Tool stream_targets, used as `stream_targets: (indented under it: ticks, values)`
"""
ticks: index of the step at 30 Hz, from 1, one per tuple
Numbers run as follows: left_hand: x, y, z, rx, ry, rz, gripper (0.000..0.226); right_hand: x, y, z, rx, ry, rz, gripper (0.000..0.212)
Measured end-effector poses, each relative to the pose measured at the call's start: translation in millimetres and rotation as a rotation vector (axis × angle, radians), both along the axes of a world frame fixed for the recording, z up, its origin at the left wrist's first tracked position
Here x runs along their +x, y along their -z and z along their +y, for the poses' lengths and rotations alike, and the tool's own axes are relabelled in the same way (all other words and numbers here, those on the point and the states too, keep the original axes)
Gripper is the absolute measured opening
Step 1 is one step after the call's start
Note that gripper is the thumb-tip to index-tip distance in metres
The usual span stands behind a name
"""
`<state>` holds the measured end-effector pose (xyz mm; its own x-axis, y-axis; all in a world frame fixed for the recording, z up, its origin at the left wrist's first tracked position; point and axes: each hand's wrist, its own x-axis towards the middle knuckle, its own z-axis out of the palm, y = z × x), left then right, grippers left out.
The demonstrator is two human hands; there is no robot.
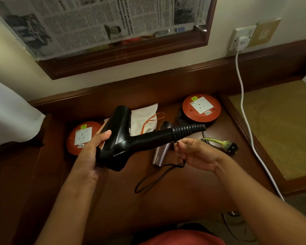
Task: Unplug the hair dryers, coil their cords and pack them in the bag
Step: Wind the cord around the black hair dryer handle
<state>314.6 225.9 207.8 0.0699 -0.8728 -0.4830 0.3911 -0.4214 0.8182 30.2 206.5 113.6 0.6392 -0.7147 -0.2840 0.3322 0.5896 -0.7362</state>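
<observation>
left hand [97,147]: grips black dryer [120,138] body, held above desk [166,200]
right hand [193,152]: pinches its cord [154,179] near handle; coils already round the handle
second dryer [160,154]: lies on desk, plug [232,148] out
bag [143,119]: white, behind; nothing packed yet
left: finish coil, pack both

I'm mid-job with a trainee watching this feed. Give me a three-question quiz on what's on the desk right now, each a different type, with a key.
1. True or false: the left hand grips the black hair dryer by its body.
2. Multiple choice: the right hand pinches A) the white cable B) the black cord C) the orange loop.
3. Fill in: the second, mauve hair dryer lies on the ____, between two orange socket reels.

Key: 1 true; 2 B; 3 desk.
</observation>
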Motion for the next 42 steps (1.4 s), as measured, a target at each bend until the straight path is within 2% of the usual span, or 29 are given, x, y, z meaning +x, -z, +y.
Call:
stream_targets:
  ticks: [5,9,11,14,17,20,22,28,34,37,39,42]
  values:
    - [2.0,0.6,3.7,-0.008,0.050,-0.018,0.062,-9.8,-5.4,-18.8,0.005,-0.090,0.038,0.044]
    - [8.9,1.4,0.6,0.023,0.107,-0.023,0.060,-16.6,-22.3,-32.4,-0.145,-0.189,0.254,0.020]
    - [13.4,1.6,-3.0,0.027,0.140,-0.025,0.056,-16.6,-33.2,-39.5,-0.263,-0.286,0.413,0.022]
    - [16.7,2.3,-6.9,-0.016,0.232,-0.066,0.048,-14.4,-49.8,-48.9,-0.453,-0.398,0.828,0.013]
    - [16.7,3.7,-9.2,-0.055,0.290,-0.089,0.047,-8.0,-59.6,-58.3,-0.718,-0.531,1.179,0.038]
    - [18.4,2.9,-13.3,-0.077,0.333,-0.112,0.049,-2.3,-65.3,-64.2,-0.846,-0.563,1.358,0.049]
    - [22.2,3.5,-18.1,-0.091,0.371,-0.127,0.052,-2.3,-71.0,-66.7,-0.893,-0.536,1.365,0.051]
    - [24.7,13.9,-26.6,0.007,0.432,-0.142,0.080,-6.5,-91.2,-66.3,-0.955,-0.422,1.291,0.024]
    - [6.4,17.0,-25.9,0.052,0.407,-0.206,0.056,-6.8,-95.5,-55.3,-0.986,-0.363,1.296,0.019]
    - [3.3,17.1,-26.9,0.051,0.386,-0.239,0.057,-8.0,-104.1,-48.3,-1.034,-0.329,1.322,0.021]
    - [3.7,16.1,-26.3,0.040,0.392,-0.251,0.070,-8.7,-110.8,-42.6,-1.061,-0.333,1.336,0.023]
    - [4.3,14.6,-26.2,0.033,0.406,-0.288,0.111,-6.4,-119.3,-34.4,-1.103,-0.379,1.351,0.025]
